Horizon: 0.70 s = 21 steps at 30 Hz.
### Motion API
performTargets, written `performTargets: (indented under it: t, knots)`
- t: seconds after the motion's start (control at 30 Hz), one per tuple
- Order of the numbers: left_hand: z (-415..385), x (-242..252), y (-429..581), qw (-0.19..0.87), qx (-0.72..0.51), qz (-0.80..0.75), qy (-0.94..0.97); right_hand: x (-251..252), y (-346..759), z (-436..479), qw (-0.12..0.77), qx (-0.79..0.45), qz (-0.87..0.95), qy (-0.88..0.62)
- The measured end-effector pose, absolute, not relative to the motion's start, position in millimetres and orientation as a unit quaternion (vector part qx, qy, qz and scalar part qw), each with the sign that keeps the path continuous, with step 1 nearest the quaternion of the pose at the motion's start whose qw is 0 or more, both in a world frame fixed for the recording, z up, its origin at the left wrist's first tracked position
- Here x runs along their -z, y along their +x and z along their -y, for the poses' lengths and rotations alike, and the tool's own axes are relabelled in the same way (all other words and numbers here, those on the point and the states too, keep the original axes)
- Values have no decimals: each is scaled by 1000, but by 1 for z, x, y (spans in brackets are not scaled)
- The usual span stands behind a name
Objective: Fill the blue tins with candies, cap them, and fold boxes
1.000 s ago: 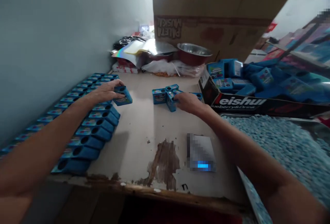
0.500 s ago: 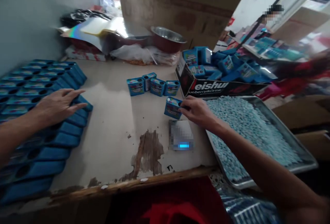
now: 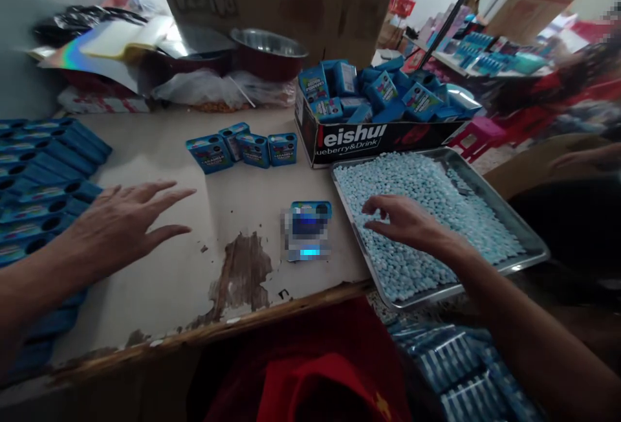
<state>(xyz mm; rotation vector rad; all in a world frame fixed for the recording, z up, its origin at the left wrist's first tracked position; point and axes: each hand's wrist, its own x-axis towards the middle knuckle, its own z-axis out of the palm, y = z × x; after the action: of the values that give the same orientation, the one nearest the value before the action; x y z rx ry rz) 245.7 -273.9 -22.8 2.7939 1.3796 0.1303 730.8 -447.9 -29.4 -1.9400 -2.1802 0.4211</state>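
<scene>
My left hand (image 3: pixel 121 224) hovers open, fingers spread, over the worn table (image 3: pixel 194 279), just right of rows of small blue boxes (image 3: pixel 43 176) lying along the left side. My right hand (image 3: pixel 400 218) reaches over a metal tray (image 3: pixel 528 247) filled with small pale blue candies (image 3: pixel 436 202), fingers apart and holding nothing. One blue box (image 3: pixel 310 211) stands on a small blurred device (image 3: pixel 305 241) between my hands. Several more blue boxes (image 3: pixel 242 147) stand in a row further back.
A black carton (image 3: pixel 363 140) full of blue boxes sits behind the tray. Large cardboard box (image 3: pixel 291 1), metal bowls (image 3: pixel 269 46) and plastic bags (image 3: pixel 194 85) line the back. Another person's hand (image 3: pixel 577 156) shows at right. Blue packets (image 3: pixel 460 370) lie below the table edge.
My right hand let go of the blue box on the blurred device and moved right over the candy tray. My left hand lifted off the box rows and drifted toward the table's middle.
</scene>
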Motion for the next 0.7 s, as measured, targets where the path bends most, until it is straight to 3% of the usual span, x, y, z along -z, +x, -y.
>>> performTargets:
  t: [0.1,0.23,0.33,0.53,0.7]
  knots:
    - [286,32,272,-13,-16,-388,921,46,744,463,-75,-125,729,-669]
    - [297,36,317,43,-40,-353,934,60,736,454,-145,-99,703,-689]
    - [305,38,341,86,-63,-334,937,62,746,443,-108,-140,707,-684]
    - [311,51,338,185,-79,-357,912,58,785,454,82,-266,621,-732]
    - [321,49,359,295,-142,-415,849,57,774,458,122,-226,608,-751]
